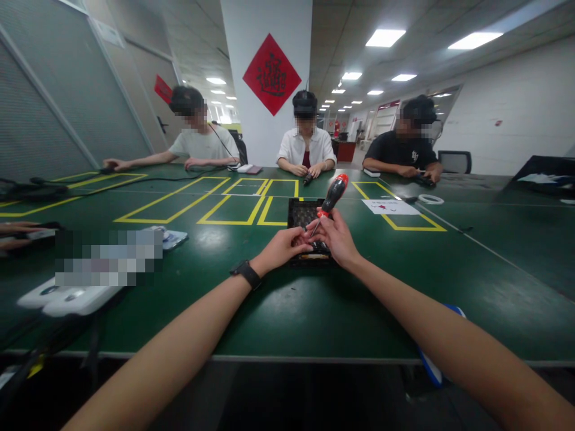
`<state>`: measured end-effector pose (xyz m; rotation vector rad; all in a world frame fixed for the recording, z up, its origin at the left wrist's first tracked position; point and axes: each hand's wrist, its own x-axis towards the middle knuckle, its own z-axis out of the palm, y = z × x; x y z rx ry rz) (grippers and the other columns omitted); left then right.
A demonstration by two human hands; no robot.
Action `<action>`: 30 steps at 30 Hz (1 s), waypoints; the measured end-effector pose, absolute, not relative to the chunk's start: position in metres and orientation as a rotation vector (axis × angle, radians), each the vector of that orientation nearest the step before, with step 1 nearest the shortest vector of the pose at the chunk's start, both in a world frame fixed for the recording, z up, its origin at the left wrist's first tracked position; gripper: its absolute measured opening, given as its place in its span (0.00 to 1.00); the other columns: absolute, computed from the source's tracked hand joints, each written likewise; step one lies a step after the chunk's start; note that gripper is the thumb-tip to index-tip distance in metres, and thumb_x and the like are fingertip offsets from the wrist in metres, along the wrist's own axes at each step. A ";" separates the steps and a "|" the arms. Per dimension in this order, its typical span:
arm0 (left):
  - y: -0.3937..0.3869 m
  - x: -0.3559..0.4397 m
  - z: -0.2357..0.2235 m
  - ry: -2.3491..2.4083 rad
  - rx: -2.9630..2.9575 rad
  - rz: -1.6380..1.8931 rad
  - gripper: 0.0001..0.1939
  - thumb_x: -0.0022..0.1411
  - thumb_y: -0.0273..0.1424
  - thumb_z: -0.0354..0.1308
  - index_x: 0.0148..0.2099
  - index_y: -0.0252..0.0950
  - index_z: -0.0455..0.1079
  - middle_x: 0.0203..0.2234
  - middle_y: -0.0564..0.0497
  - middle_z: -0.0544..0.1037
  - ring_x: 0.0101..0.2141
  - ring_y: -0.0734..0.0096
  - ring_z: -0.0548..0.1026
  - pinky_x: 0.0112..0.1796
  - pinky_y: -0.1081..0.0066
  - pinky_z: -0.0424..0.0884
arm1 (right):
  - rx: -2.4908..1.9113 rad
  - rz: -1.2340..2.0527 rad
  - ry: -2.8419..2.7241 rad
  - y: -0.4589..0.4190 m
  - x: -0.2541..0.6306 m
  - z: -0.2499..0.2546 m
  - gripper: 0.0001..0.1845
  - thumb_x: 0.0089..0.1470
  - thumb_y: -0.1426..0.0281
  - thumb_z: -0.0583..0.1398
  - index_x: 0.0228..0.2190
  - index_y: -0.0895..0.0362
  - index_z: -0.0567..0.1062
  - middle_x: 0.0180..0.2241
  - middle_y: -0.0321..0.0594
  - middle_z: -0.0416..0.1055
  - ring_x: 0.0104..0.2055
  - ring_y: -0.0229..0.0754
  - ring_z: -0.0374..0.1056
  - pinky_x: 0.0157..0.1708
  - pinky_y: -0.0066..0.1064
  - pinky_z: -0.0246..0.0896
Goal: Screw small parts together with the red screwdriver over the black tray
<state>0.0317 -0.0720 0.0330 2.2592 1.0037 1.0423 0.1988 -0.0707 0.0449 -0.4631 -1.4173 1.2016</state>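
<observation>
A screwdriver (335, 193) with a black and red handle slants up out of my right hand (338, 237), its shaft pointing down and left. The fingers of that hand are closed around the lower handle and shaft. My left hand (284, 246), with a black band at the wrist, meets it near the shaft's tip. Its thumb and fingers are pinched together, and whatever lies between them is too small to make out. Beneath both hands is an open black case (296, 211) with small dark parts inside, partly hidden by the hands.
The green table (287, 311) has yellow tape outlines. A printed sheet (390, 207) and a white ring (430, 199) lie to the right. At left are white devices (76, 302) and cables. Three people sit across the table; another person's hands show at the left edge.
</observation>
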 end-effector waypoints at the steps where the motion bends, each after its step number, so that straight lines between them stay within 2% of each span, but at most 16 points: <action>1: -0.072 0.032 0.033 1.019 2.275 1.051 0.17 0.52 0.42 0.58 0.34 0.32 0.67 0.22 0.55 0.67 0.24 0.77 0.62 0.26 0.76 0.59 | -0.463 1.203 -1.422 -0.071 0.199 0.045 0.17 0.54 0.59 0.54 0.44 0.52 0.59 0.30 0.35 0.71 0.30 0.36 0.71 0.29 0.30 0.68; 5: -0.071 0.030 0.033 1.036 2.302 1.066 0.15 0.54 0.40 0.56 0.32 0.31 0.67 0.20 0.56 0.65 0.22 0.78 0.60 0.25 0.76 0.57 | -0.470 1.211 -1.431 -0.072 0.198 0.045 0.19 0.54 0.58 0.53 0.46 0.52 0.59 0.32 0.36 0.71 0.30 0.36 0.71 0.30 0.30 0.69; 11: -0.073 0.028 0.035 0.971 2.321 0.990 0.15 0.59 0.36 0.50 0.32 0.30 0.70 0.23 0.53 0.70 0.26 0.75 0.65 0.29 0.75 0.60 | -0.447 1.255 -1.461 -0.074 0.198 0.046 0.22 0.56 0.58 0.51 0.50 0.52 0.59 0.32 0.39 0.71 0.32 0.38 0.70 0.29 0.31 0.69; 15: -0.074 0.029 0.037 0.965 2.359 0.975 0.15 0.61 0.36 0.48 0.35 0.30 0.71 0.24 0.52 0.71 0.26 0.75 0.65 0.30 0.75 0.59 | -0.452 1.234 -1.450 -0.073 0.198 0.046 0.20 0.55 0.59 0.52 0.48 0.53 0.60 0.29 0.35 0.69 0.32 0.37 0.70 0.29 0.30 0.69; 19: -0.074 0.030 0.036 1.017 2.353 1.045 0.15 0.58 0.40 0.52 0.31 0.31 0.67 0.20 0.56 0.66 0.23 0.79 0.61 0.26 0.77 0.57 | -0.444 1.227 -1.434 -0.072 0.198 0.046 0.15 0.55 0.60 0.53 0.43 0.52 0.60 0.26 0.32 0.68 0.30 0.36 0.70 0.29 0.29 0.68; 23: -0.073 0.030 0.034 1.042 2.312 1.101 0.16 0.53 0.42 0.57 0.29 0.32 0.65 0.18 0.57 0.63 0.21 0.79 0.59 0.24 0.77 0.55 | -0.457 1.241 -1.424 -0.073 0.198 0.047 0.15 0.55 0.59 0.53 0.42 0.52 0.60 0.27 0.33 0.69 0.30 0.36 0.71 0.29 0.29 0.68; 27: -0.071 0.028 0.031 1.046 2.316 1.055 0.15 0.56 0.40 0.54 0.31 0.31 0.68 0.20 0.55 0.67 0.22 0.78 0.61 0.25 0.76 0.56 | -0.452 1.282 -1.409 -0.072 0.198 0.046 0.18 0.56 0.57 0.51 0.45 0.52 0.60 0.30 0.36 0.71 0.30 0.37 0.71 0.32 0.34 0.69; 30: -0.071 0.026 0.031 1.026 2.349 1.015 0.15 0.60 0.38 0.50 0.32 0.31 0.70 0.23 0.52 0.71 0.24 0.76 0.65 0.28 0.75 0.59 | -0.453 1.295 -1.399 -0.070 0.199 0.044 0.19 0.56 0.57 0.49 0.46 0.53 0.61 0.29 0.37 0.71 0.31 0.38 0.71 0.31 0.33 0.69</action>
